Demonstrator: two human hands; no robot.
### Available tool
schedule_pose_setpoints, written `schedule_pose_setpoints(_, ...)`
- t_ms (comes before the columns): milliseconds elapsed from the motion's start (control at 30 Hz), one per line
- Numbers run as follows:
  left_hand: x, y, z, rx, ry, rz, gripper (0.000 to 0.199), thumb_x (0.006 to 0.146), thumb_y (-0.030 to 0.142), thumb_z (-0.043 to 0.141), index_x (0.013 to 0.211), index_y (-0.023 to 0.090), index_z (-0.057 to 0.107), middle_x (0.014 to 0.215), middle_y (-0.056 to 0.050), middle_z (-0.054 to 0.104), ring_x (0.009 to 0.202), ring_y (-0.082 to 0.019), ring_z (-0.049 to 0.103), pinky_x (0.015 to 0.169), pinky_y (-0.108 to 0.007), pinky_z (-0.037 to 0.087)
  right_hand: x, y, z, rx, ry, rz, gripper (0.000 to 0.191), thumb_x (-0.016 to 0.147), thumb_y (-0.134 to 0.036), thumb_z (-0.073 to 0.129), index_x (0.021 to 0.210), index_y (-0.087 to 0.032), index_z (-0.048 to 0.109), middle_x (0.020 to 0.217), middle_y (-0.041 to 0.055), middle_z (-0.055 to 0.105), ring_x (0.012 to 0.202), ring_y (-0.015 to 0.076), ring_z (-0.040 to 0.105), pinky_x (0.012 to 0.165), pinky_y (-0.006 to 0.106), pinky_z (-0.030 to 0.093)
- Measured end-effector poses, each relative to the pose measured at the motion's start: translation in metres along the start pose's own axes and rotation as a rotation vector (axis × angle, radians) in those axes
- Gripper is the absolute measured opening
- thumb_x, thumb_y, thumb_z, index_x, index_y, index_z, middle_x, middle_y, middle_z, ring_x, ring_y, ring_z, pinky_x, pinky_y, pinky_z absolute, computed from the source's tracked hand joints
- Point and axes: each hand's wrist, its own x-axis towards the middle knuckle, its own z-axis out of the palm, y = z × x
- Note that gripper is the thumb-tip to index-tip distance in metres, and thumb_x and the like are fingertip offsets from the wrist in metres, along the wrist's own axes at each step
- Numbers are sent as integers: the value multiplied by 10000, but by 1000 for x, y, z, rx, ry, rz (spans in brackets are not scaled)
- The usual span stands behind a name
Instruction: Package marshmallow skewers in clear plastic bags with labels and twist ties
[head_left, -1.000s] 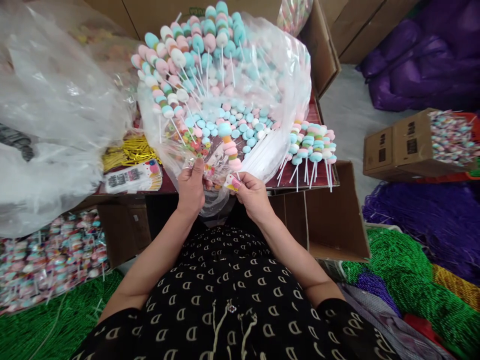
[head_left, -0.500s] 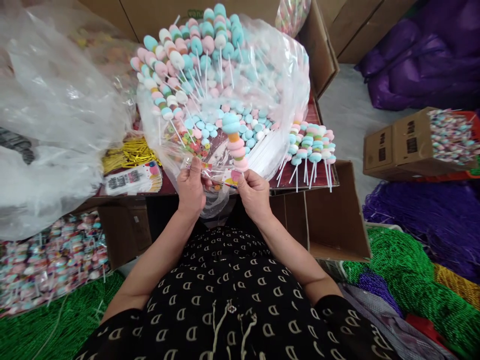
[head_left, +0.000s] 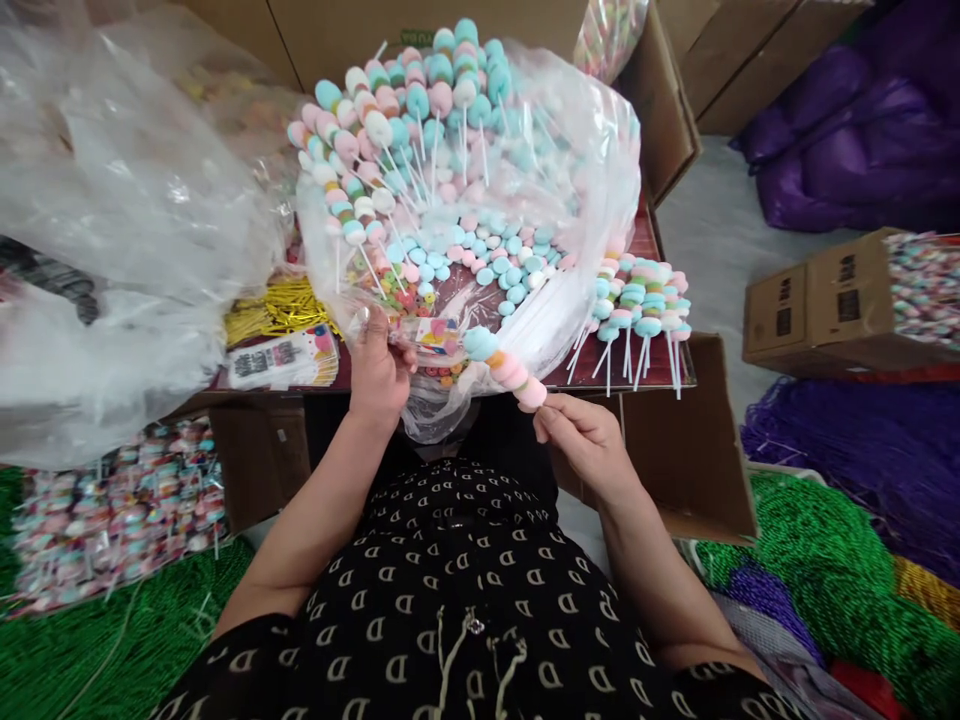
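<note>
My left hand [head_left: 381,375] is closed on a small clear printed plastic bag [head_left: 433,335], whose other end points to the right. Between the fingers of my right hand [head_left: 581,437] is a marshmallow skewer [head_left: 510,372], gripped near its bottom, the stick hidden in the hand. Its blue top tilts up and left, close beside the bag's right end; I cannot tell whether they touch. Just left of my left hand lies a stack of printed bags [head_left: 285,358], with gold twist ties [head_left: 281,308] behind it. Loose marshmallows [head_left: 495,255] and ring-shaped gummies [head_left: 405,290] lie beyond the hands.
Many skewers [head_left: 420,95] rest on a large clear plastic bag [head_left: 577,150]. Another bunch of skewers [head_left: 641,295] lies at the table's right edge. An opened cardboard box [head_left: 686,450] stands below it. Green cords [head_left: 817,560] lie at right, and wrapped skewers [head_left: 127,510] at lower left.
My right hand has moved right and down with the skewer, which has gone from upright to tilted left. The bag in my left hand now points toward the skewer's top. The view has shifted slightly.
</note>
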Motion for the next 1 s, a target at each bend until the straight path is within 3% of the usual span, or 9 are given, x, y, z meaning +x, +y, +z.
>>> schedule_pose_setpoints(200,-2,-4,1,50,-42,44,363,928,537,770,875,211,620,642,81,588,460,-34,483,399,-206,299,4,0,-6,-172,-5,-107,234,991,-261,584,919,-204,799,619,-33,661,565,111,605,596,235,473)
schedule_pose_setpoints(300,-1,-4,1,95,-64,107,383,899,549,795,865,209,623,646,79,597,452,-36,473,393,-215,304,4,1,-14,-249,-7,-131,236,997,-273,585,945,-204,805,625,-29,671,567,113,622,594,226,489)
schedule_pose_setpoints(500,3,-5,-6,310,-109,288,554,818,642,820,626,212,529,479,81,487,366,-61,431,342,-220,323,0,-2,-27,-320,-19,-92,233,1003,-298,604,1058,-215,814,713,-7,763,633,142,704,650,240,547)
schedule_pose_setpoints(767,-6,-8,-6,384,-174,355,599,860,633,784,558,209,489,464,70,456,370,-62,421,347,-206,344,0,10,2,-287,90,-161,197,1015,-291,590,998,-207,768,630,-24,691,562,128,642,603,237,508)
schedule_pose_setpoints(867,-5,-4,-5,371,-169,381,543,858,596,801,596,210,524,492,70,480,384,-63,432,358,-207,362,0,20,9,-289,147,-133,189,1007,-301,604,990,-207,768,591,-36,634,505,122,584,551,246,467)
schedule_pose_setpoints(1000,-1,-4,-8,396,-183,389,469,851,556,823,655,210,575,557,57,528,466,-85,501,445,-226,458,1,26,13,-157,130,-79,206,1010,-329,604,1011,-213,775,579,-45,621,515,127,589,563,254,484)
